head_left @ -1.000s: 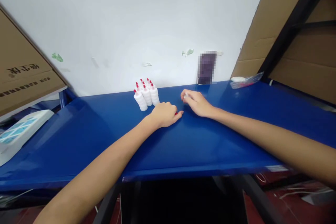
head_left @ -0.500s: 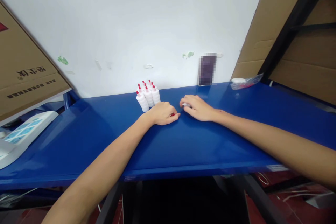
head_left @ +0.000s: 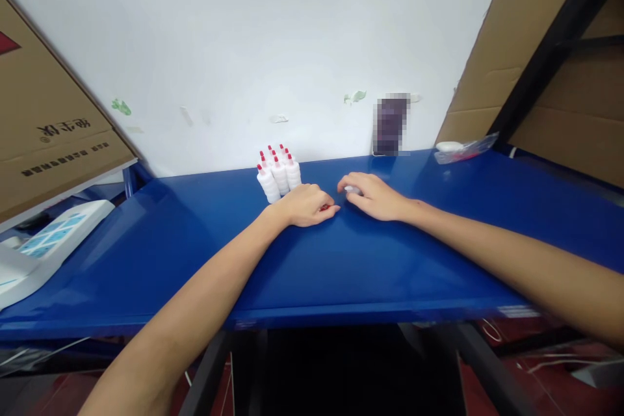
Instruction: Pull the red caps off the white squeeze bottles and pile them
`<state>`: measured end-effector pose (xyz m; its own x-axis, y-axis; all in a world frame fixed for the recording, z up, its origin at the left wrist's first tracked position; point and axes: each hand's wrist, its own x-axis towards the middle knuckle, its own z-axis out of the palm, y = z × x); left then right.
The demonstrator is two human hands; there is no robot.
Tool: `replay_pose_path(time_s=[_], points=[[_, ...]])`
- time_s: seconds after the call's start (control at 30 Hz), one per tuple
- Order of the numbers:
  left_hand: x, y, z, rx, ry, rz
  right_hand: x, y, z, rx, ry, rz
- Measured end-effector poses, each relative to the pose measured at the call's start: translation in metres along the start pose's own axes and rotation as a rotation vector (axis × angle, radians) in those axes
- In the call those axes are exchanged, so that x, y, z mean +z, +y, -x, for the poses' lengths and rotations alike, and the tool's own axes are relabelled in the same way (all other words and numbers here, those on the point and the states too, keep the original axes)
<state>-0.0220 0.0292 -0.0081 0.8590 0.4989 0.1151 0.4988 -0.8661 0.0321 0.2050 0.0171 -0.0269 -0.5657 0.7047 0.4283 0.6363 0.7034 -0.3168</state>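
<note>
Standing bunched on the counter (head_left: 195,234), seemingly for mutual support, white bottles (head_left: 279,175) are partly screened by the left hand (head_left: 306,205), whose curled grip is closed round a red item (head_left: 325,207), too hidden to identify; a white piece (head_left: 351,190) is pinched by the right hand (head_left: 377,198).

Bottle cluster (head_left: 279,175) on table (head_left: 302,279), near rear wall (head_left: 244,32), behind and left of left hand (head_left: 307,205); right hand (head_left: 371,195) opposite, across a narrow gap. Upright slab (head_left: 390,127) at wall, behind right hand; plastic bag (head_left: 470,151) farther right on table. Far left: device (head_left: 73,234) on table, carton (head_left: 49,94) beyond it.
</note>
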Motion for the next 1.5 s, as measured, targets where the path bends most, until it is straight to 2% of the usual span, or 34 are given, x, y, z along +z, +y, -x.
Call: replay_pose_path(time_s=[0.13,0.63,0.9,0.97,1.03,1.17,1.23,1.3,1.37,1.5], points=[[0.000,0.002,0.000,-0.042,0.000,-0.043,-0.003,0.002,0.003,0.013,0.031,-0.013],[-0.006,0.012,0.005,-0.101,-0.065,-0.076,-0.008,0.000,0.004,0.012,-0.010,0.000],[-0.002,0.011,0.007,-0.104,-0.022,-0.074,-0.008,0.000,0.004,0.018,-0.015,0.000],[0.000,0.010,0.008,-0.101,0.012,0.002,-0.009,0.000,0.005,0.032,-0.015,0.009],[0.003,0.010,0.007,-0.117,0.098,0.179,-0.009,-0.002,0.007,0.053,-0.008,0.005],[0.009,0.013,-0.002,-0.294,0.399,0.766,-0.008,-0.009,0.008,0.070,0.041,-0.099],[0.009,0.018,-0.008,-0.365,0.501,0.941,-0.006,-0.014,0.007,0.050,0.075,-0.133],[0.008,0.025,-0.011,-0.352,0.539,0.984,-0.003,-0.019,0.005,0.032,0.097,-0.145],[0.005,0.034,-0.011,-0.294,0.543,0.933,-0.002,-0.023,0.004,0.038,0.092,-0.179],[0.000,0.047,-0.003,-0.191,0.582,0.583,-0.002,-0.029,0.005,0.077,0.039,-0.354]])
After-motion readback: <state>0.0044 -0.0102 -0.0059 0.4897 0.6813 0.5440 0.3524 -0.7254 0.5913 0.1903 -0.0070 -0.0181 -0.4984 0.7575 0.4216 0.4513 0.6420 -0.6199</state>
